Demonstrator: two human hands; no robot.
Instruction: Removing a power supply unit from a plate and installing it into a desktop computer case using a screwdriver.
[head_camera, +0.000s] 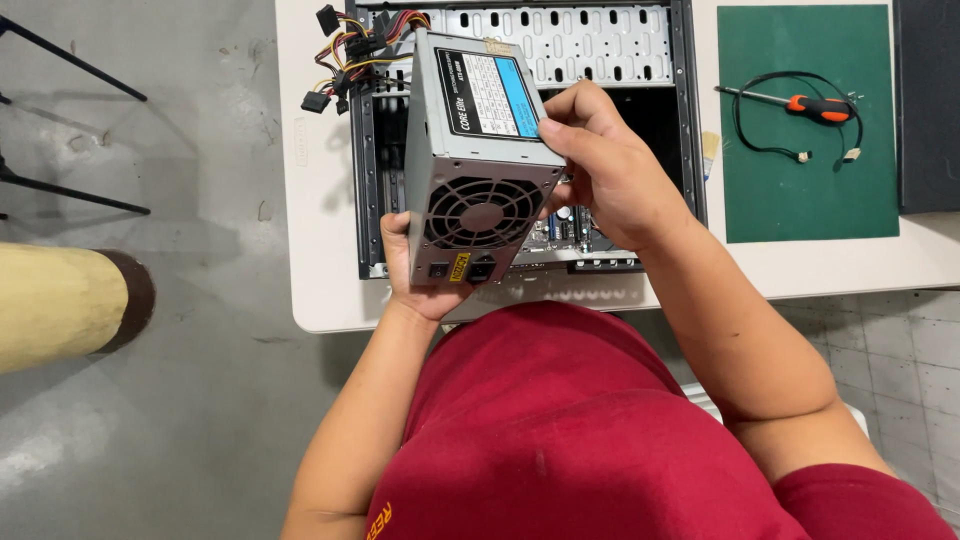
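Here, listed outward from the wearer, with the open computer case (520, 60) as the landmark.

Item 1. Red shirt (590, 430), nearest the camera, below the case.

Item 2. Left hand (420, 275), at the case's near edge. Clasped under the lower corner of the power supply unit (470, 150), thumb up the side by the switch and socket face.

Item 3. Right hand (610, 165), over the case's right half. Closed on the unit's right edge, fingertips pressing the labelled top beside the blue panel.

Item 4. Power supply unit: grey metal box, round fan grille facing the camera, held tilted above the case's left half, clear of the board inside.

Item 5. Cable bundle (350, 55), yellow, red and black leads with black plugs, trailing from the unit's far end over the case's far-left corner.

Item 6. Green mat (810, 190), right of the case, bearing a screwdriver (800, 103) with an orange handle and a thin looped black cable (745, 130).

Item 7. White table (320, 200), beneath the case and mat.

Handling note (judgement): keeping both hands on opposite edges should steady the weight; the trailing leads look likely to snag on the case frame, so they want watching, and the fan grille is best kept free of fingers.
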